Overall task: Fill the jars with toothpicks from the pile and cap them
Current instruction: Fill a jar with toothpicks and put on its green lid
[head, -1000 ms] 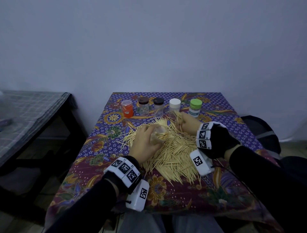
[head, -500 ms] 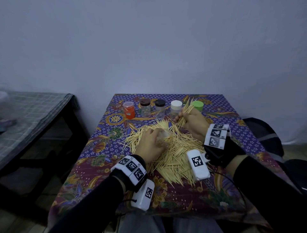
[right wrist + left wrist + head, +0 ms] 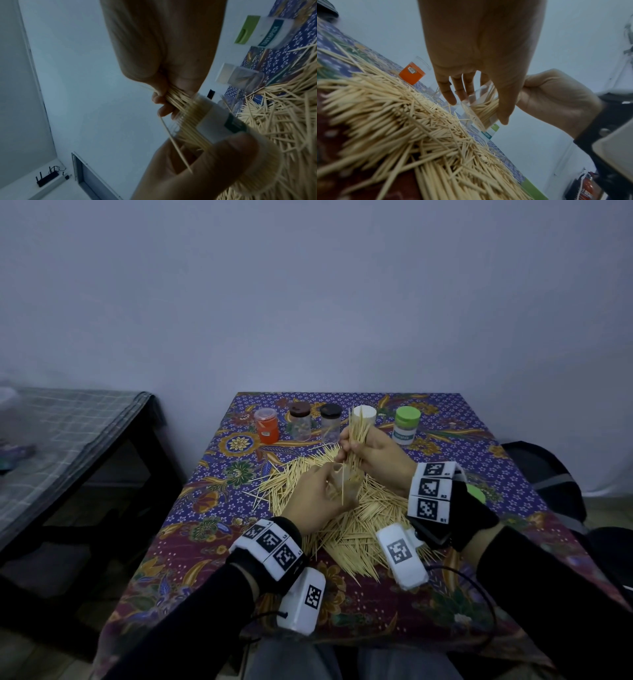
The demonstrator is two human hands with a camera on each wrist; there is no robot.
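A big pile of toothpicks point(image 3: 346, 518) lies on the patterned cloth. Over it my left hand point(image 3: 317, 499) grips an open clear jar point(image 3: 479, 108), seen again as the open jar point(image 3: 221, 121) in the right wrist view, tilted toward my right. My right hand point(image 3: 373, 453) pinches a bundle of toothpicks point(image 3: 356, 436); the bundle's lower ends reach into the jar's mouth. One loose toothpick point(image 3: 175, 143) hangs outside the rim. A green lid point(image 3: 476, 493) lies on the cloth behind my right wrist.
Capped jars stand in a row at the back: an orange jar point(image 3: 266, 424), two brown-lidded jars point(image 3: 299, 421) point(image 3: 330, 422), a white-lidded jar point(image 3: 364, 414), a green-lidded jar point(image 3: 406, 424). A dark side table point(image 3: 68, 440) is at the left, a dark bag point(image 3: 544, 474) at the right.
My right hand lifted a bundle of toothpicks from the far side of the pile and brought it left to the jar. My left hand raised and tilted the jar toward it.
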